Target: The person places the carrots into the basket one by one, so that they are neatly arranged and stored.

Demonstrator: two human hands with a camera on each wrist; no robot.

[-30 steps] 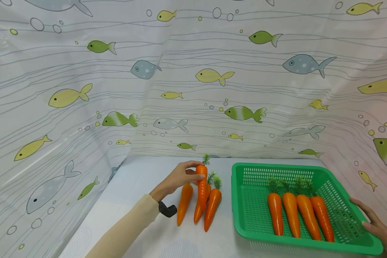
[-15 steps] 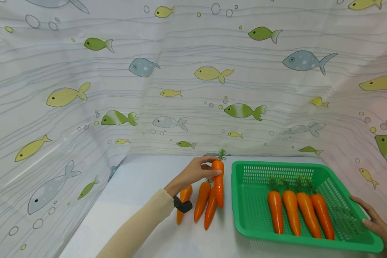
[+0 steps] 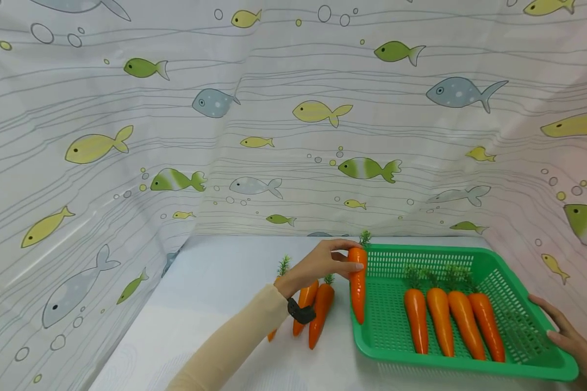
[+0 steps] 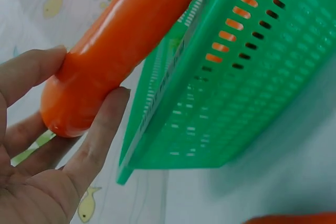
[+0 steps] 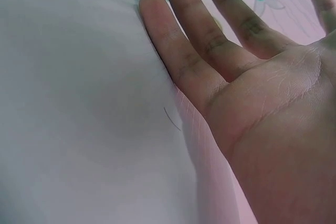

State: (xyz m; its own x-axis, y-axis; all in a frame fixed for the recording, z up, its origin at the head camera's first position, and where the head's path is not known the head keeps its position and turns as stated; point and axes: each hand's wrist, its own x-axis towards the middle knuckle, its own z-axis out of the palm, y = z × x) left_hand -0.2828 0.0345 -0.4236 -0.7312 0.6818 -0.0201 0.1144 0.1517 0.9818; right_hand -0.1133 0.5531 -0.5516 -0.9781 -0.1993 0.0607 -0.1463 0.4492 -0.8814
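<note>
My left hand [image 3: 320, 260] pinches an orange carrot [image 3: 357, 285] near its thick green-topped end, between thumb and fingers. The carrot hangs tip down and overlaps the left rim of a green plastic basket [image 3: 435, 366] in the head view. Up close in the left wrist view, the smooth carrot [image 4: 115, 45] lies across the basket's slotted side [image 4: 252, 77]. My right hand [image 3: 567, 336] rests at the basket's right rim. Seen from the right wrist, its fingers [image 5: 210, 40] are extended, with fingertips right at the basket's green edge.
Several carrots [image 3: 440, 320] lie side by side in the basket, tips toward me. Left of it on the white table [image 3: 176, 315] are three more carrots [image 3: 323, 312], partly hidden by my left wrist. A fish-patterned sheet [image 3: 274, 81] surrounds the table at the back and sides.
My left hand has carried the carrot rightward from above the carrots on the table to the basket's left rim. The right hand and basket have stayed in place.
</note>
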